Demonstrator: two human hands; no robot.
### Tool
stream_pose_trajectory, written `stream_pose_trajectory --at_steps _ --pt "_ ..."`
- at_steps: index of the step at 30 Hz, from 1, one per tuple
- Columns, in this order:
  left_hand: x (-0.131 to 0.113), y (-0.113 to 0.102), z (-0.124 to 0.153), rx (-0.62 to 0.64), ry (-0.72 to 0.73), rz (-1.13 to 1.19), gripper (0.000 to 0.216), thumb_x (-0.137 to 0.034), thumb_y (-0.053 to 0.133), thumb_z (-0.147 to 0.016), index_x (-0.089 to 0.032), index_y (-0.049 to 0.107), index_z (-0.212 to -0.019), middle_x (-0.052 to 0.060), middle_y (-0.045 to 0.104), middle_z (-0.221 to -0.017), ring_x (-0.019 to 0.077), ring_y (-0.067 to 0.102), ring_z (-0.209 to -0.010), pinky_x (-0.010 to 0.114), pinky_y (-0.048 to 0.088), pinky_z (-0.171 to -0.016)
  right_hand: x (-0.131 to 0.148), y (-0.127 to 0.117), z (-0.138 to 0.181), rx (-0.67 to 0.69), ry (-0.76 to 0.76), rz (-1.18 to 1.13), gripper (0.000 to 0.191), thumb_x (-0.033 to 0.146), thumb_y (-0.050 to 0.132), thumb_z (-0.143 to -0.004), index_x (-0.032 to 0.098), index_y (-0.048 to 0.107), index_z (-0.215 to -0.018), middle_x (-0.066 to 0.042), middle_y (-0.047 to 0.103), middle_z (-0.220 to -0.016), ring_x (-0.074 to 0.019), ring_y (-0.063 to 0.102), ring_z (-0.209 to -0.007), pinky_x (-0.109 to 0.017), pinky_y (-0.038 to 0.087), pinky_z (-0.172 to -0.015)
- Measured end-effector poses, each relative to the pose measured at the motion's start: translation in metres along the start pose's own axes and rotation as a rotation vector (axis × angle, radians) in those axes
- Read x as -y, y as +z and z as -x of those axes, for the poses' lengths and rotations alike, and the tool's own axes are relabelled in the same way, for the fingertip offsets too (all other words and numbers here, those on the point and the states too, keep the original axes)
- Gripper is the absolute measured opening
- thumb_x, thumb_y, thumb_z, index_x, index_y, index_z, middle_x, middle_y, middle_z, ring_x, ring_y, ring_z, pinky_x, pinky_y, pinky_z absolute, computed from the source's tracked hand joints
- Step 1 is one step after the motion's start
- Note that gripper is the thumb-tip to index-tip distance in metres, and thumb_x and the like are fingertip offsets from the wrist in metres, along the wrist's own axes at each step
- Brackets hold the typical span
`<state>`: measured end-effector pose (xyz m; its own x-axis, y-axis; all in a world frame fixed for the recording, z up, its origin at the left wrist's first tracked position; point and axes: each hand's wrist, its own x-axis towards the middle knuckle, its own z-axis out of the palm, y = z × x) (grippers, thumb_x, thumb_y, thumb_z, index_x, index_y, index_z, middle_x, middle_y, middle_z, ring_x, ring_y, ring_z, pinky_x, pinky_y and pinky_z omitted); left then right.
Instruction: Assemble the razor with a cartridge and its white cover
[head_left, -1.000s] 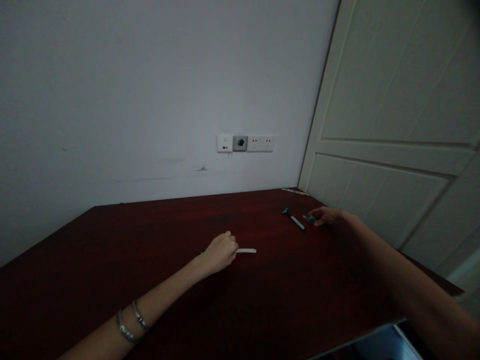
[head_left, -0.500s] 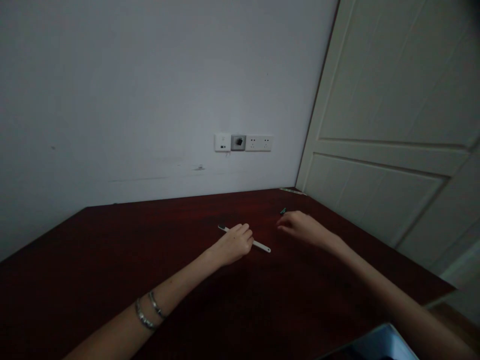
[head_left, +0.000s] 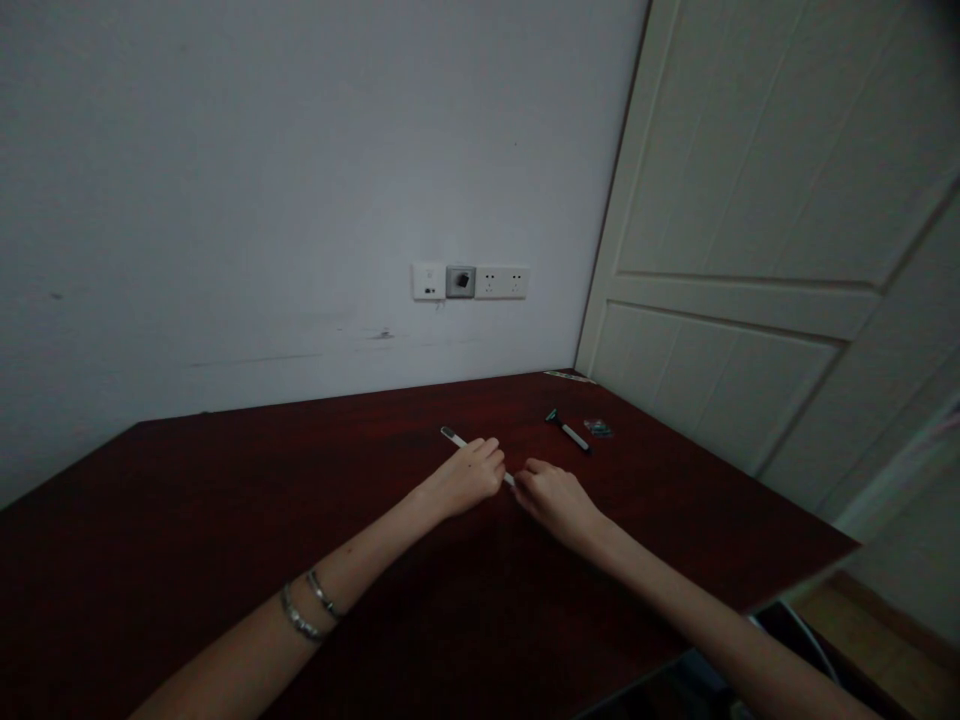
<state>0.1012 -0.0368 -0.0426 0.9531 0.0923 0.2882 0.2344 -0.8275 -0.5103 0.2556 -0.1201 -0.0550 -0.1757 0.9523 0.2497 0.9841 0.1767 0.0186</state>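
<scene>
My left hand (head_left: 472,474) is closed around the middle of a slim white stick, which looks like a toothbrush (head_left: 460,440) with a dark patch at its far-left end. The near-right end of the stick lies in the fingers of my right hand (head_left: 555,497), which are bent and pinched together. Both hands are low over the dark red table (head_left: 300,500), a small gap between them. Part of the stick is hidden under my fingers. Beyond my right hand lies a razor (head_left: 574,435) with a grey handle and green-tinted head.
A small clear crumpled packet or piece (head_left: 598,428) sits right of the razor. Wall sockets (head_left: 501,283) are above the table's back edge. A white panelled door (head_left: 750,290) borders the right side. A patterned strip (head_left: 570,377) lies in the back corner.
My right hand has come back from beside the razor toward the left and taken the right end of the white stick. The razor now shows fully. The view has turned slightly right.
</scene>
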Motion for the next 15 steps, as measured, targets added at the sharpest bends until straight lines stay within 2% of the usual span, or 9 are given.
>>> stream_pose_trajectory --at_steps 3,6,11,15 --pt "0.0 0.001 -0.002 -0.022 -0.04 0.001 0.018 -0.012 0.04 -0.087 -0.01 0.057 -0.091 0.01 0.058 -0.09 0.0229 0.047 -0.092 0.033 0.034 -0.079 -0.013 0.003 -0.002 -0.028 0.063 -0.066 0.025 0.029 0.043 -0.086 0.018 0.064 -0.078 -0.009 0.061 -0.083 -0.0189 0.06 -0.071 -0.025 0.04 -0.058" --pt "0.003 0.002 0.001 -0.043 -0.092 0.036 0.021 -0.014 0.039 -0.087 -0.009 0.055 -0.1 0.012 0.057 -0.097 0.024 0.046 -0.099 0.034 0.033 -0.084 -0.045 0.007 -0.004 -0.063 0.15 -0.149 0.024 0.03 0.046 -0.084 0.018 0.067 -0.08 -0.009 0.064 -0.083 -0.0192 0.061 -0.073 -0.025 0.041 -0.063" --pt "0.011 0.006 0.012 -0.008 -0.146 0.076 0.021 -0.021 0.041 -0.087 -0.011 0.058 -0.095 0.011 0.057 -0.093 0.0234 0.047 -0.097 0.035 0.035 -0.084 -0.119 0.016 -0.004 -0.09 0.436 -0.163 0.024 0.03 0.05 -0.08 0.016 0.07 -0.082 -0.01 0.068 -0.08 -0.0224 0.063 -0.079 -0.024 0.041 -0.064" --pt "0.017 0.009 0.02 0.022 -0.182 0.066 0.018 -0.022 0.044 -0.086 -0.012 0.059 -0.09 0.009 0.057 -0.09 0.0225 0.047 -0.094 0.034 0.036 -0.083 -0.154 0.02 -0.003 -0.063 0.535 -0.164 0.023 0.029 0.053 -0.078 0.015 0.071 -0.077 -0.01 0.069 -0.076 -0.0208 0.064 -0.074 -0.022 0.039 -0.06"
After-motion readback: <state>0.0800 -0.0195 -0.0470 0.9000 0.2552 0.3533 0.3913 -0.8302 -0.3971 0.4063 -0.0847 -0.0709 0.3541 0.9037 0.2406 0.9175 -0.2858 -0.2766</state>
